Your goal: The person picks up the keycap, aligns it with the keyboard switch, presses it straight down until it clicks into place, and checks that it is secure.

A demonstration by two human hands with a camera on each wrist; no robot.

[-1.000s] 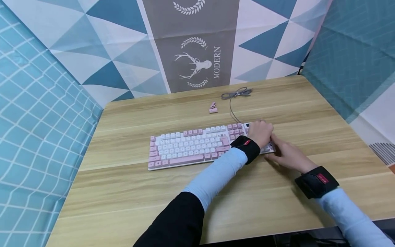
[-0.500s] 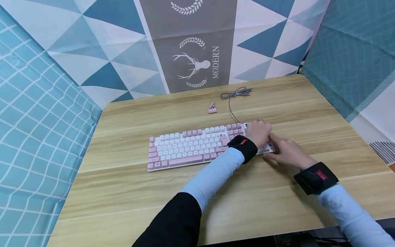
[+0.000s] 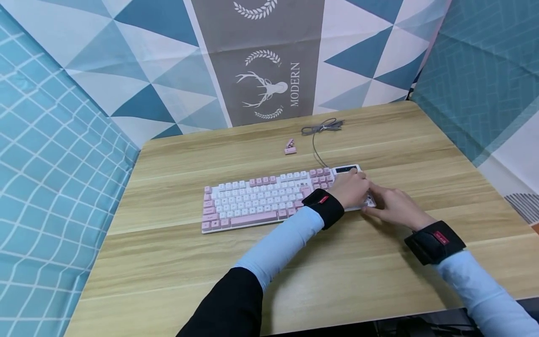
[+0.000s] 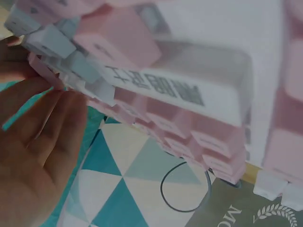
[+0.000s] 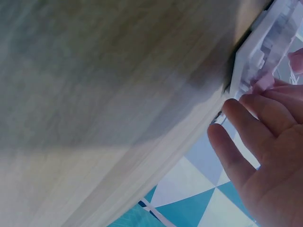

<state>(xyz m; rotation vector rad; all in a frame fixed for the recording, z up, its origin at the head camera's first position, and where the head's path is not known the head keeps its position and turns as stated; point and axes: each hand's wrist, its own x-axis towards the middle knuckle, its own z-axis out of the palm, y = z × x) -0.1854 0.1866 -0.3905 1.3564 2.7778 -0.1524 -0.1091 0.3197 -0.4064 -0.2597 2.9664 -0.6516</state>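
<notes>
A pink and white keyboard (image 3: 261,196) lies on the wooden table. My left hand (image 3: 350,187) is over its number pad, and in the left wrist view its fingertips pinch a tilted pink keycap (image 4: 45,73). My right hand (image 3: 396,206) is at the keyboard's right end, its upper fingers meeting the left hand. In the right wrist view its curved fingers reach a pink piece (image 5: 264,83) by the board's edge; I cannot tell whether they grip it. Bare switches (image 3: 370,201) show at the number pad's right edge. The left hand hides most of the pad.
Loose pink keycaps (image 3: 290,148) lie behind the keyboard on the wooden table (image 3: 168,267). A bundled grey cable (image 3: 323,127) runs from the keyboard's back edge. A patterned cloth backdrop (image 3: 261,70) stands behind the table.
My left hand has come down the number pad toward me, uncovering the dark panel at the keyboard's top right corner. The right hand stays at the right end.
</notes>
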